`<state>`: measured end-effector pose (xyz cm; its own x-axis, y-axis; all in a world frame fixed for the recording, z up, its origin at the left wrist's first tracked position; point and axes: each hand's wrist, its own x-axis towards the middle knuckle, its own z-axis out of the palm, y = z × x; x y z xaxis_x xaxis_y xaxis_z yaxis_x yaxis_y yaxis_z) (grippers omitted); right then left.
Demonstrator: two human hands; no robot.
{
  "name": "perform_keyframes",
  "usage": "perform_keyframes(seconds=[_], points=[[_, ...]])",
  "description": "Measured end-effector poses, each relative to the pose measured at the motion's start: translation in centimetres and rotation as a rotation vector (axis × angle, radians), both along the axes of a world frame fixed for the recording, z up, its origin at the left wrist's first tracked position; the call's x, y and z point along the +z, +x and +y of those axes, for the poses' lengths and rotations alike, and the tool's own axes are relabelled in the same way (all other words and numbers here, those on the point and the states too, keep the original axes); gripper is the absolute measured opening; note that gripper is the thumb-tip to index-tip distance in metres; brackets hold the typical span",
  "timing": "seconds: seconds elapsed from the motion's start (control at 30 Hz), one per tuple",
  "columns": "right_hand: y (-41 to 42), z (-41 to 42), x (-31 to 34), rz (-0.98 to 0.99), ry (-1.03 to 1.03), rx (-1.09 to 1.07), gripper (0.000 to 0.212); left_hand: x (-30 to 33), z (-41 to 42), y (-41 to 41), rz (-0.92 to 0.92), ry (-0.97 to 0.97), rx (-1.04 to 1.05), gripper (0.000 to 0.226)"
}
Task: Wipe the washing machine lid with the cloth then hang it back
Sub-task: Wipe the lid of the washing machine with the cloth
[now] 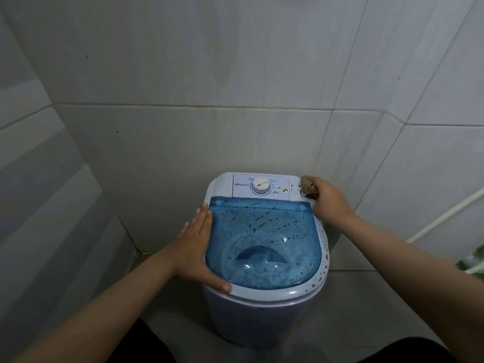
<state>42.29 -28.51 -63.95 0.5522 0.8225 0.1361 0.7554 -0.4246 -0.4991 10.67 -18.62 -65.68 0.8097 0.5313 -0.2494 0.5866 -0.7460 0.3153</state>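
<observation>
Tiled walls [183,74] surround a washing machine [264,305] whose stained blue lid [262,244] is steadied by the flat, open-fingered left hand [195,247], while a cloth [309,187] is clenched in the right hand [327,200].

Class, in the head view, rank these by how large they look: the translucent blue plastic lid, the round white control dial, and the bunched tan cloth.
1. Translucent blue plastic lid, by far largest.
2. Round white control dial and bunched tan cloth: similar; the right hand partly hides the cloth, so unranked.
</observation>
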Motion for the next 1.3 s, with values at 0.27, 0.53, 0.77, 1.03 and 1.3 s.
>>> perform_keyframes(seconds=[0.27,0.53,0.77,1.03,1.3], points=[[-0.9,-3.2,-0.6,-0.141,-0.073,0.037,0.063,-0.1,0.1,0.0,-0.011,-0.019,-0.008,0.164],[-1.9,-4.5,-0.3,-0.281,-0.156,0.168,0.062,0.3,0.9,0.1,-0.012,-0.009,0.018,0.166],[-6.1,-10.8,0.6,-0.279,-0.275,0.117,0.063,0.0,-1.3,-0.5,-0.051,-0.037,-0.047,0.165],[-9.1,-12.3,1.2,-0.281,-0.407,0.12,0.063,-0.1,-0.6,-0.2,-0.048,-0.026,-0.006,0.165],[-14.4,-12.9,0.6,-0.514,-0.52,-0.016,0.055,0.0,-0.5,-0.2,-0.044,-0.021,-0.004,0.166]])
